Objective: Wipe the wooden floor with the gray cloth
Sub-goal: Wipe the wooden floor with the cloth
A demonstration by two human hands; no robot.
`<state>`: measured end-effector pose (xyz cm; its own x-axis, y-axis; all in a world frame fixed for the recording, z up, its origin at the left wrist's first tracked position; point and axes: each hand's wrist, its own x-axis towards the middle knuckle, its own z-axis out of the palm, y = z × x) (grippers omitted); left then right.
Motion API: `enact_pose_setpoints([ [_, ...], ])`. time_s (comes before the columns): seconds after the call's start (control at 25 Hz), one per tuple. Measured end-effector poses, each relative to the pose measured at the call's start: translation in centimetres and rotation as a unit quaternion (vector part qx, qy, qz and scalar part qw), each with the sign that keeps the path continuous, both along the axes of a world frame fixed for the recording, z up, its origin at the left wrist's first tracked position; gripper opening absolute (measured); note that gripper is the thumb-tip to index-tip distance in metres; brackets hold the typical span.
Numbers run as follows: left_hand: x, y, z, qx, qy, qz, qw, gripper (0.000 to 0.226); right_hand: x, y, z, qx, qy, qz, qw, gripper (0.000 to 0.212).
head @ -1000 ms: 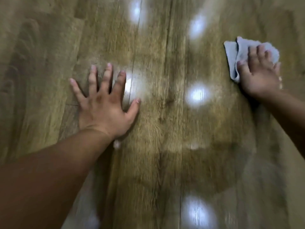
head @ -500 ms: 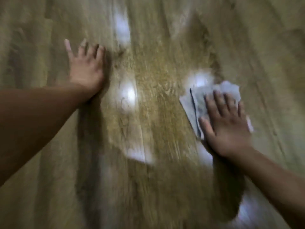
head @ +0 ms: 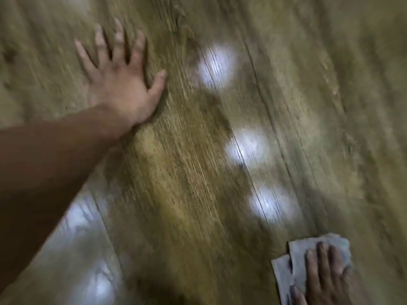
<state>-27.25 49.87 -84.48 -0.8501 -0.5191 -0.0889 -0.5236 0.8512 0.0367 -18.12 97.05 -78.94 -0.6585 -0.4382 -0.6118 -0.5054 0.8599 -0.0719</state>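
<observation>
The wooden floor point(head: 297, 89) fills the view, its brown planks running away from me at a slant. A folded gray cloth point(head: 296, 256) lies flat on it at the bottom right. My right hand point(head: 323, 280) presses down on the cloth with fingers spread over it; the wrist is cut off by the bottom edge. At the upper left my left hand point(head: 123, 78) rests palm down on the bare boards with fingers splayed, and its forearm stretches in from the left edge. The picture is blurred by motion.
Three bright round light reflections point(head: 246, 146) line a plank seam down the middle. A larger pale glare point(head: 83, 249) lies on the boards at the bottom left. Nothing else stands on the floor in view.
My right hand has dragged the cloth toward me, from the far right to the bottom right corner. The left hand stays planted while the view swings.
</observation>
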Motion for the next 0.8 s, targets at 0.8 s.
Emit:
enact_pose_setpoints([
  [0.8, 0.1, -0.3, 0.9, 0.028, 0.007, 0.011, 1.0, 0.078, -42.0, -53.5, -4.6, -0.151, 0.134, 0.064, 0.977, 0.074],
])
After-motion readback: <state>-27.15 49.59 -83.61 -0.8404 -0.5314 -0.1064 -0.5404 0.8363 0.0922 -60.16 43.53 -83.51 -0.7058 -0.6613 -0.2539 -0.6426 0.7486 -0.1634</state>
